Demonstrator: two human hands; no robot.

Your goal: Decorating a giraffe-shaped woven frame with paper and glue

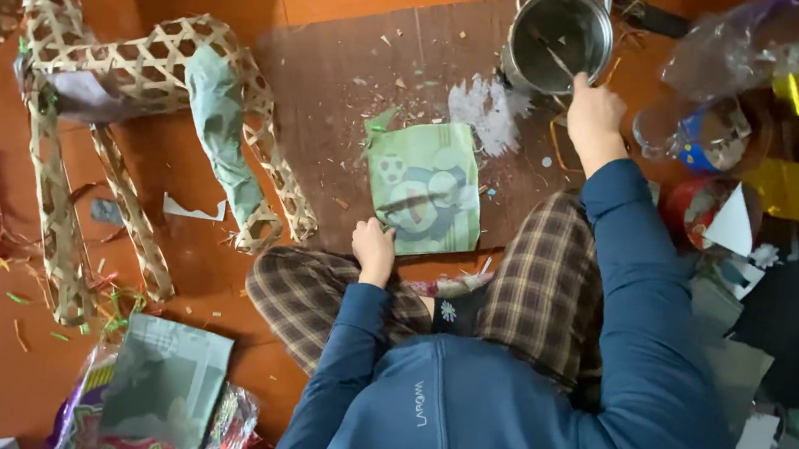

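Green printed paper sheet (424,185) at frame centre, lower-left corner pinched by left hand (373,248); right hand (595,106), fingers closed, grips stick (552,51) in metal pot (560,32), upper right.

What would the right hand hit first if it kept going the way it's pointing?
The metal pot. The right hand already sits at its near rim, apparently holding a stick or brush that reaches inside; depth is hard to judge from above.
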